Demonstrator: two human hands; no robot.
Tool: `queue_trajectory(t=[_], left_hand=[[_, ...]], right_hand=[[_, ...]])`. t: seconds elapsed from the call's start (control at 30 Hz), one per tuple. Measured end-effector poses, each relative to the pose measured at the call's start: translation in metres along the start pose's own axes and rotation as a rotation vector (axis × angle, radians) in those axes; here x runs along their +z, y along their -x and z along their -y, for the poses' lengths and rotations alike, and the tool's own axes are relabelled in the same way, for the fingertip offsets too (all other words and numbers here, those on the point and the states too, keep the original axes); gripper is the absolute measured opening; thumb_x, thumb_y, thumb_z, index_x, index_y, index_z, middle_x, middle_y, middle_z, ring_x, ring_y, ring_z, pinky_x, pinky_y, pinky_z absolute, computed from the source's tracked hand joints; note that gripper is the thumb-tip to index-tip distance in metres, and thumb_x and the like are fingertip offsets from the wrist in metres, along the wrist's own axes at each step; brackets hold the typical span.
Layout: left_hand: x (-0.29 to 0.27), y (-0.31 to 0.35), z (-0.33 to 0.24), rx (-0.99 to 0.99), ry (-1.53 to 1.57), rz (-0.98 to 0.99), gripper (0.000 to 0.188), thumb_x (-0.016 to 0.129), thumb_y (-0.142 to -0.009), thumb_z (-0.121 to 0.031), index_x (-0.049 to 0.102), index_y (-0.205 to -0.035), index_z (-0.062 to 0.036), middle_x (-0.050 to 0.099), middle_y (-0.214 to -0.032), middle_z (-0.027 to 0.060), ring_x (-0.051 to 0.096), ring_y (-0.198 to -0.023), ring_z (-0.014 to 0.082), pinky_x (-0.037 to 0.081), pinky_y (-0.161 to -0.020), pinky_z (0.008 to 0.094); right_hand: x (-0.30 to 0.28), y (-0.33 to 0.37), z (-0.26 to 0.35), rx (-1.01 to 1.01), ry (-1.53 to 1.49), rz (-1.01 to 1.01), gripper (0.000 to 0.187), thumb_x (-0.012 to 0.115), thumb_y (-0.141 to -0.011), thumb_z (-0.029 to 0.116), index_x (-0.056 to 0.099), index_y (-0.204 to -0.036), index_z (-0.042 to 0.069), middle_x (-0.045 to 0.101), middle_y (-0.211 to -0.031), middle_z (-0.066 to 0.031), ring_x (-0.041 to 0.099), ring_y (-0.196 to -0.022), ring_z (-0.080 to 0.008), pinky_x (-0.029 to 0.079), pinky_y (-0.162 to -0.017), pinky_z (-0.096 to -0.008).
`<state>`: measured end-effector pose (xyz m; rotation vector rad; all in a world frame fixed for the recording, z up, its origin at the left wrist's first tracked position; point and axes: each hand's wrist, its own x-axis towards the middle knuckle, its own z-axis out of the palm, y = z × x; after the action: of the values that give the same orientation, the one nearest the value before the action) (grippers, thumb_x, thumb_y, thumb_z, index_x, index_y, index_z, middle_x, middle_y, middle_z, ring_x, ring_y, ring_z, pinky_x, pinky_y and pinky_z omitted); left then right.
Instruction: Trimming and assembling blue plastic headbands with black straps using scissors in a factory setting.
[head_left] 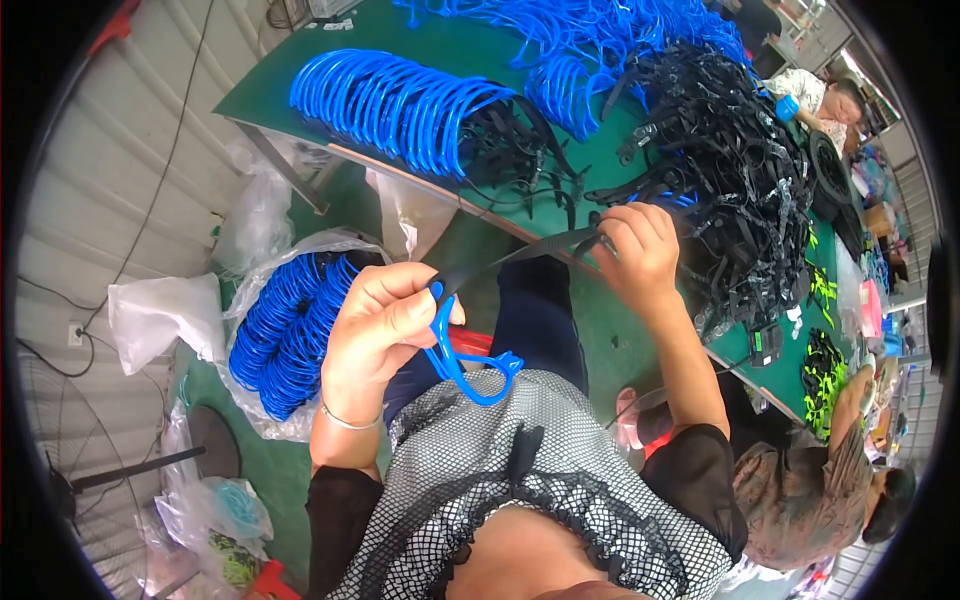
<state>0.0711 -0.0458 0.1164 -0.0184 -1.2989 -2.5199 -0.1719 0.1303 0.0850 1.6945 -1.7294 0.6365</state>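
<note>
A blue curved plastic frame (468,372) hangs from my left hand (375,325), whose thumb and fingers are closed on its upper end. From that same grip a flat black strap (530,252) runs up to the right, stretched between both hands. My right hand (640,245) pinches the strap's other end near the table edge; its fingertips partly hide that end. Just beyond, on the green table (262,82), stand a long row of blue frames (390,105) and a big heap of black straps (735,170) with clear plastic bits.
A loose pile of blue frames (600,30) covers the table's far side. On the floor at left, an open plastic bag (262,408) holds coiled blue frames. A white sack (165,315) leans by the wall. Two people work at right, near green-and-black pieces (822,375).
</note>
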Motion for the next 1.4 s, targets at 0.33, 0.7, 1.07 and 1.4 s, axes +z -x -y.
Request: queue_trajectory(t=[0.33,0.7,1.07,1.4], left_hand=[[-0.009,0.017,-0.017,0.149,0.054,-0.113,0.032,0.062,-0.083,-0.020,0.058,-0.089,0.0103,0.057,-0.068,0.0075,0.035,-0.047,0.0033,0.024,-0.043,0.0191],[-0.073,0.022,-0.028,0.110,0.365,-0.071,0.027,0.050,-0.092,-0.023,0.052,-0.091,0.0042,0.034,-0.058,-0.0045,0.030,-0.045,0.0036,0.023,-0.041,0.0196],[-0.146,0.019,-0.005,0.052,0.495,-0.385,0.024,0.051,-0.092,-0.026,0.053,-0.093,-0.0019,0.034,-0.057,-0.0064,0.028,-0.043,0.0039,0.022,-0.040,0.0196],[-0.179,0.022,0.030,-0.024,0.773,-0.432,0.025,0.049,-0.093,-0.026,0.056,-0.098,-0.0023,0.035,-0.057,-0.0054,0.029,-0.046,0.0051,0.023,-0.042,0.0199]], right_hand=[[-0.003,-0.016,0.016,0.252,-0.045,0.080,0.024,0.069,-0.062,0.005,0.058,-0.084,0.005,0.058,-0.093,-0.0110,0.059,-0.076,-0.0272,0.046,-0.061,-0.0321],[-0.007,0.027,0.036,0.816,-1.384,0.208,0.033,0.062,-0.077,0.004,0.059,-0.110,-0.001,0.059,-0.084,-0.0068,0.056,-0.071,-0.0116,0.047,-0.068,-0.0253],[-0.010,0.050,0.041,1.049,-1.407,0.538,0.027,0.053,-0.087,0.006,0.054,-0.113,0.001,0.060,-0.075,-0.0057,0.055,-0.063,-0.0101,0.044,-0.059,-0.0213],[-0.010,0.076,0.044,0.993,-1.866,0.424,0.024,0.051,-0.084,0.004,0.058,-0.104,-0.008,0.062,-0.094,-0.0196,0.062,-0.086,-0.0280,0.050,-0.074,-0.0345]])
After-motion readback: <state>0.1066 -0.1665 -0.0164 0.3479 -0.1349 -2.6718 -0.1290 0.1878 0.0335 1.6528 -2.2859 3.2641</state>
